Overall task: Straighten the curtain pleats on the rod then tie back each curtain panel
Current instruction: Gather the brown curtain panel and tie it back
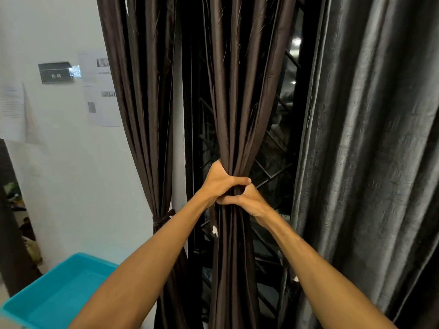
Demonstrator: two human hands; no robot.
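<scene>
A dark brown curtain panel (234, 91) hangs in the middle, gathered into a tight bundle at waist height. My left hand (221, 181) wraps it from the left, and my right hand (249, 201) closes around it from the right just below; thumbs and fingers meet at the front. A second brown panel (142, 103) hangs to the left, cinched low down by a dark tie-back (162, 218). The rod is out of view above.
A heavy grey curtain (370, 150) fills the right side. Behind the panels a dark window with a metal grille (275, 167) shows. A turquoise plastic tub (59, 295) sits at lower left under a white wall with papers (102, 91).
</scene>
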